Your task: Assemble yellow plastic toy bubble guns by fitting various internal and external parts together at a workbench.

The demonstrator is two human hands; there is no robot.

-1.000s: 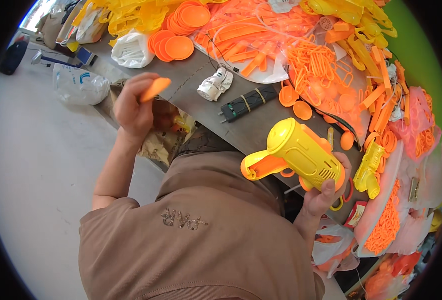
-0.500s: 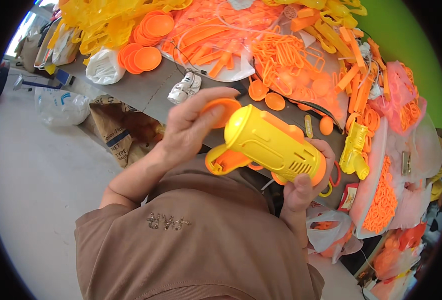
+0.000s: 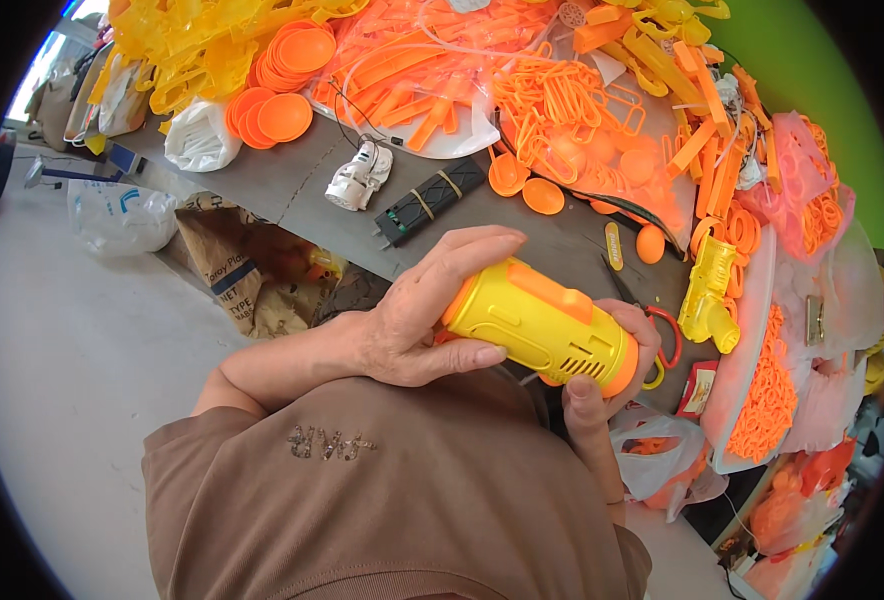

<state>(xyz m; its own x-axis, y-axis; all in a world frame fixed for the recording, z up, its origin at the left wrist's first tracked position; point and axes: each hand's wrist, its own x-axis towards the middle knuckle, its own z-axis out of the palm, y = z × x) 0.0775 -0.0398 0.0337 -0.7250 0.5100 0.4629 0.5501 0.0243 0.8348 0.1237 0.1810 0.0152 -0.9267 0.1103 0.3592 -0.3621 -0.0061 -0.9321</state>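
Both my hands hold a yellow plastic toy barrel (image 3: 522, 330) with orange trim, lying crosswise in front of my chest. My left hand (image 3: 422, 315) wraps its left end, palm against the end and thumb along the near side. An orange round piece (image 3: 452, 308) shows at that end, mostly hidden by the palm. The right hand (image 3: 607, 375) grips the other end, where an orange ring (image 3: 619, 366) closes the barrel. Past the barrel on the table lie a black bar-shaped part (image 3: 430, 203) with a tan band round it and a white mechanism (image 3: 360, 177) with thin wires.
Scissors (image 3: 668, 340) with red and yellow handles lie beside my right hand. Orange discs (image 3: 284, 118), a yellow parts heap (image 3: 187, 50) and bags of orange parts (image 3: 412, 70) fill the far table. A yellow toy piece (image 3: 709, 290) and a tray of small orange links (image 3: 762, 400) are at right.
My left hand has brought the orange disc onto the barrel's left end and now clasps that end. The yellow flap that hung below is out of sight. The barrel has moved slightly nearer.
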